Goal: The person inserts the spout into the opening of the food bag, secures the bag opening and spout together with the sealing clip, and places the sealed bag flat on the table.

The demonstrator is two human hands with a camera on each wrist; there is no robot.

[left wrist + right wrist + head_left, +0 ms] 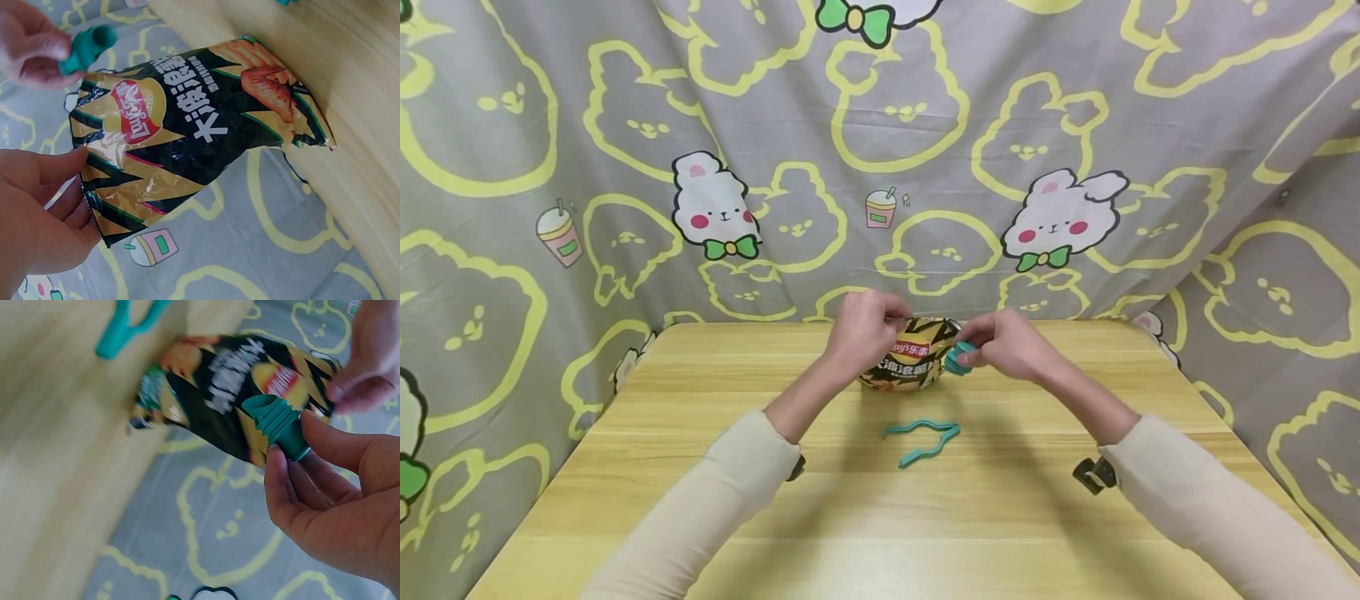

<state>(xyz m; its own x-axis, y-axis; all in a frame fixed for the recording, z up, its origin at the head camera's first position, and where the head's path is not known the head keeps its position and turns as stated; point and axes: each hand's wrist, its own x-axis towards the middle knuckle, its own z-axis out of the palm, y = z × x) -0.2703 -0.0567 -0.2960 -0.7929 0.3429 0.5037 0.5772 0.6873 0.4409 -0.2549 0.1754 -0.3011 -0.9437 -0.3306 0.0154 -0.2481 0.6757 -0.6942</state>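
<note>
A black and gold potato chip bag stands on the table towards the back, its printed front facing me. My left hand pinches the bag's top edge near one corner, thumb on the front, as the left wrist view shows. Between thumb and fingers, my right hand holds a short teal threaded spout with a hollow, slanted mouth. The spout is close beside the bag's upper right corner; whether they touch I cannot tell. In front of the bag lies a teal bag clip, its two wavy arms spread apart in a V.
The wooden table reaches back to a grey patterned cloth, which also hangs along both sides. A dark wrist device sits at the right cuff.
</note>
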